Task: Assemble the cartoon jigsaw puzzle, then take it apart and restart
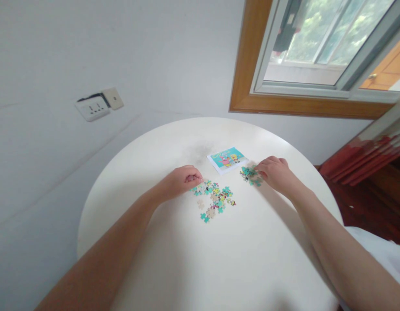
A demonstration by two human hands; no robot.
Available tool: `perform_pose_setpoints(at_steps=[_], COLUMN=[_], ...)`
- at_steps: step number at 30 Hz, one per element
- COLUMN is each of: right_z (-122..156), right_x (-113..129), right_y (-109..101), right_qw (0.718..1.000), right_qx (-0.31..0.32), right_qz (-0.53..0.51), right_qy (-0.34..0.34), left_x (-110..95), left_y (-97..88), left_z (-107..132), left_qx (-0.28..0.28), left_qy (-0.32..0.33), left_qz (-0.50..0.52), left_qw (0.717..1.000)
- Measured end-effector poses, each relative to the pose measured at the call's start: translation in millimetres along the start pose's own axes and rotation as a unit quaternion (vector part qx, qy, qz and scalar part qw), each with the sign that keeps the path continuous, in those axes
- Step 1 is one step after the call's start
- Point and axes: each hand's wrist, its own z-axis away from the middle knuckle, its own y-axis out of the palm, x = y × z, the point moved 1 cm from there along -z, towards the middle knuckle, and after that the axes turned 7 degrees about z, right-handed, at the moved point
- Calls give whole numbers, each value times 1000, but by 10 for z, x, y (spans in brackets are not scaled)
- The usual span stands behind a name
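Loose jigsaw puzzle pieces (221, 198) in teal, yellow, pink and beige lie scattered at the middle of the table. At their upper left edge my left hand (184, 179) rests with its fingers curled and pressed together; whatever the fingertips pinch is too small to make out. To the right, a smaller pile of mostly teal puzzle pieces (248, 172) sits apart from the rest. My right hand (275, 172) is over that pile's right side, its fingers closed on a puzzle piece that they partly cover.
A picture card (228, 160) with teal cartoon art lies behind the pieces on the round white table (245, 255). A wall socket (93, 108) is at left, a wood-framed window (240, 101) at back right. Red and white curtain (365, 155) hangs at right, near a white surface (378, 248).
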Motion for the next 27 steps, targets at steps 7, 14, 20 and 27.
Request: perform_pose_setpoints(at_steps=[7,14,20,27], right_z=[25,65,100,92], right_x=[280,1045,1111,1050], right_y=[-173,-109,-134,-134], right_qw=[994,948,933,917], right_qx=[-73,-70,-56,-69], right_qz=[-77,-224,-258,-299], right_qy=[-39,-213,-245,-254], left_x=[11,12,62,19], left_y=[-52,-93,-104,-139], left_z=[-2,14,52,101], left_qx=[-6,47,90,154], left_qy=[-25,-32,-45,-43], left_qz=[-16,-35,-19,-10], left_qw=[1000,998,995,987])
